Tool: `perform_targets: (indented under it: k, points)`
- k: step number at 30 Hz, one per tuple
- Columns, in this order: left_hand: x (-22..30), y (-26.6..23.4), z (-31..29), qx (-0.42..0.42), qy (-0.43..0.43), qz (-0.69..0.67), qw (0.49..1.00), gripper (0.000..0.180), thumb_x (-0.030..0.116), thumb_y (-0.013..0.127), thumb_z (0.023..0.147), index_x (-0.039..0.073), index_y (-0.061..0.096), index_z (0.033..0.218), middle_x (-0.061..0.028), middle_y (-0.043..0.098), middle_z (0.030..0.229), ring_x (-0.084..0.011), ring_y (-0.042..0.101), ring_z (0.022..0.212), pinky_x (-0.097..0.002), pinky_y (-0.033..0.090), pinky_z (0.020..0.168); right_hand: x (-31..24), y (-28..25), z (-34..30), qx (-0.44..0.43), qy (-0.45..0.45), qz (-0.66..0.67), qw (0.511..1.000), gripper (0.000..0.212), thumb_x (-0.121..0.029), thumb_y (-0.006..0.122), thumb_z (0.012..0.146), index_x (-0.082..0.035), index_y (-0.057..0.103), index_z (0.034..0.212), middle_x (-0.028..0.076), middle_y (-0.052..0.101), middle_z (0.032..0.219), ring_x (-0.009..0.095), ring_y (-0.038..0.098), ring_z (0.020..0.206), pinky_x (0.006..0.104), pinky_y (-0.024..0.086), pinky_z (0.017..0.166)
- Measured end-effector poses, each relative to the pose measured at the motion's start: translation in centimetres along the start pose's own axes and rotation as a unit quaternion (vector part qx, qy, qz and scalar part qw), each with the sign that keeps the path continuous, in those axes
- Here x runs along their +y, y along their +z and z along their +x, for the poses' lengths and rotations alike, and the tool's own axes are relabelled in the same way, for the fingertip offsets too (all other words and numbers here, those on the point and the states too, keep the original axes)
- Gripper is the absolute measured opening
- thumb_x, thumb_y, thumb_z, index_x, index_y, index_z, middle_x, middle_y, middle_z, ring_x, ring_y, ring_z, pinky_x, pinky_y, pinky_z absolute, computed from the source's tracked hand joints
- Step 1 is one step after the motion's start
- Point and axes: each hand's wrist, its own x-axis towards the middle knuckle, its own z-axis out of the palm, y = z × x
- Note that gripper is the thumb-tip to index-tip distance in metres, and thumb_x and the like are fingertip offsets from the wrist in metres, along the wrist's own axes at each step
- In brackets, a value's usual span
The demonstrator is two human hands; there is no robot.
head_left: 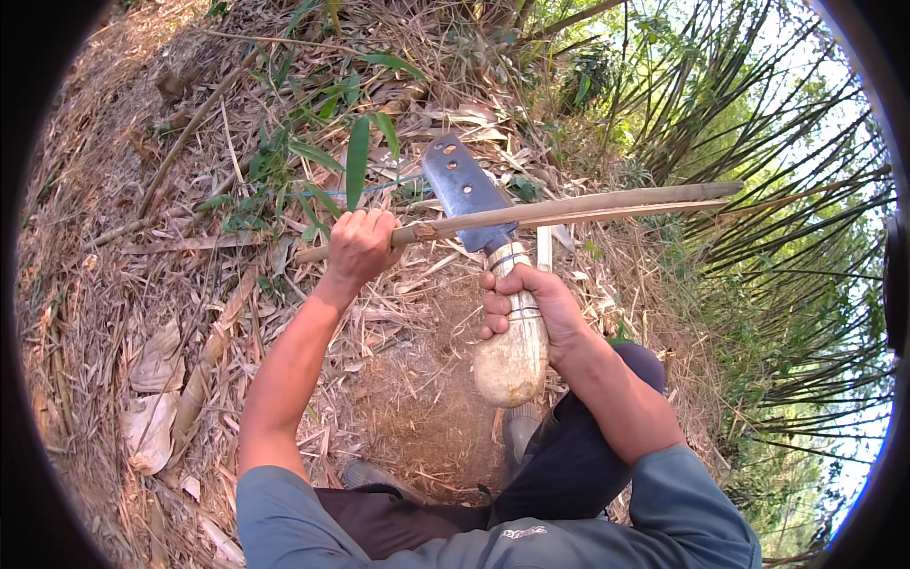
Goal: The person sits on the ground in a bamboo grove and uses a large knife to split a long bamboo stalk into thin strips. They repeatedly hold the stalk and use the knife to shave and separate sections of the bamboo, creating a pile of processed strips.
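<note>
My left hand [362, 245] is closed round a long bamboo strip [616, 204] near its left end. The strip runs across to the right, and its right part is split lengthwise. In my right hand [531, 299] is a cleaver [464, 190] with a broad dark blade pierced by several holes. Its thick pale wooden handle [512, 365] is bound with dark bands and fills my grip. The blade points up and away, crossing the strip near the handle, with the strip passing over its lower part.
Dry leaves and bamboo litter [190, 313] cover the sloping ground. Green leafy shoots [356, 161] stand just beyond my left hand. A pale bamboo piece [544, 248] lies under the strip. Dense bamboo stems [758, 104] rise at the right. My bent knee [640, 365] is beside my right forearm.
</note>
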Motion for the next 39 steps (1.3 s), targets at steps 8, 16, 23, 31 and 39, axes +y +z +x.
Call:
perform_targets:
  k: [8,16,23,31,39]
  points:
    - [-2.4,0.3,0.6,0.045,0.040,-0.036,0.998,0.018,0.013,0.071,0.078,0.012,0.054,0.073,-0.0032,0.051,0.065,-0.0203,0.056,0.059,-0.0331,0.047,0.050,0.9,0.8,-1.0,-0.011,0.021,-0.033,0.999,0.014,-0.010,0.057,0.087,-0.006,0.053,0.100,0.001,0.054,0.067,0.016,0.058,0.058,0.0391,0.053,0.074]
    - [-3.2,-0.6,1.9,0.050,0.059,-0.081,0.994,0.018,0.009,0.071,0.074,0.012,0.053,0.071,-0.0033,0.054,0.067,-0.0210,0.057,0.059,-0.0339,0.047,0.050,2.1,2.5,-1.9,-0.001,0.004,0.002,1.000,0.016,-0.010,0.055,0.087,-0.005,0.053,0.102,0.003,0.054,0.069,0.018,0.057,0.058,0.0391,0.051,0.075]
    - [8.3,1.0,-1.6,-0.064,-0.204,-0.133,0.968,0.017,0.010,0.068,0.077,0.010,0.052,0.073,-0.0076,0.055,0.059,-0.0270,0.061,0.054,-0.0404,0.053,0.051,3.9,0.0,1.1,0.105,-0.211,-0.167,0.957,0.017,-0.001,0.053,0.087,0.000,0.049,0.103,0.008,0.055,0.071,0.020,0.056,0.058,0.0412,0.053,0.063]
    - [-3.7,-1.9,0.6,0.009,0.043,-0.028,0.999,0.020,0.010,0.068,0.076,0.009,0.048,0.072,-0.0036,0.053,0.066,-0.0199,0.056,0.058,-0.0341,0.049,0.048,1.8,2.2,-2.0,0.001,-0.021,-0.017,1.000,0.022,-0.010,0.056,0.086,-0.002,0.053,0.106,0.005,0.055,0.071,0.019,0.057,0.059,0.0416,0.052,0.072]
    - [5.3,-0.9,-1.1,-0.042,-0.117,-0.083,0.989,0.018,0.006,0.064,0.078,0.010,0.048,0.072,-0.0037,0.050,0.062,-0.0204,0.056,0.053,-0.0356,0.048,0.046,2.1,1.0,-0.8,0.078,-0.165,-0.144,0.973,0.019,-0.008,0.056,0.086,-0.003,0.051,0.104,0.006,0.056,0.071,0.020,0.058,0.060,0.0401,0.054,0.070]
